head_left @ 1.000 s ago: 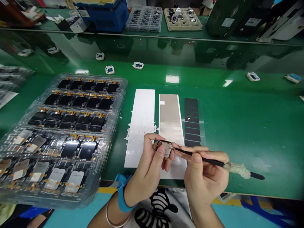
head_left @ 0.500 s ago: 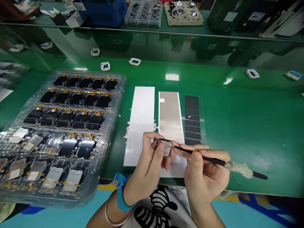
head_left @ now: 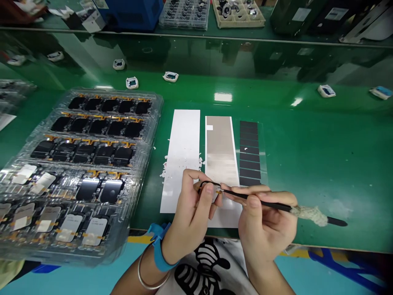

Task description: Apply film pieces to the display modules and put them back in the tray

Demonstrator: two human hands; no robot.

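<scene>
My left hand (head_left: 193, 213) is closed on a small display module (head_left: 215, 194) with a silver back, a dark rim and a bit of orange flex cable; the thumb lies across its back. My right hand (head_left: 265, 223) holds black tweezers (head_left: 273, 205) like a pen, with pale wrapping around their rear part. Their tip meets the module's right edge by the orange flex; whether it grips anything there is too small to tell. Beneath the hands lies a grey sticker sheet (head_left: 219, 151) with white borders, its lower part partly covered by my fingers.
On the left stands a clear plastic tray (head_left: 153, 119) with rows of display modules. A white strip (head_left: 186, 139) with scraps along its edges and a sheet of black stickers (head_left: 249, 151) flank the grey sheet. Small white-framed parts (head_left: 170, 76) lie toward the back, below a shelf (head_left: 184, 34).
The module in my left hand has tilted, so less of its silver back shows. The tweezers stay at its right edge. The whole view has shifted slightly.
</scene>
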